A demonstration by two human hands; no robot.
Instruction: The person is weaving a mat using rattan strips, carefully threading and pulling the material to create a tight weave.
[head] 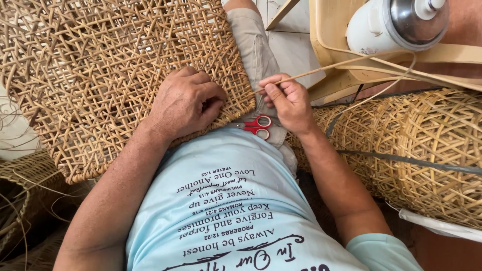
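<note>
A large open-weave rattan panel (110, 65) lies across my lap and fills the upper left. My left hand (185, 103) rests curled on its near right edge, pressing it down. My right hand (287, 100) pinches a thin rattan strand (321, 69) that runs up and to the right from the panel's edge. Red-handled scissors (257, 125) lie on my lap between the two hands, touching neither.
A woven rattan basket form (422, 145) lies on its side at the right. A white cooker with a metal lid (396, 22) sits on a pale wooden stand (331, 30) at the top right. More woven pieces (25, 175) and loose strands lie at the lower left.
</note>
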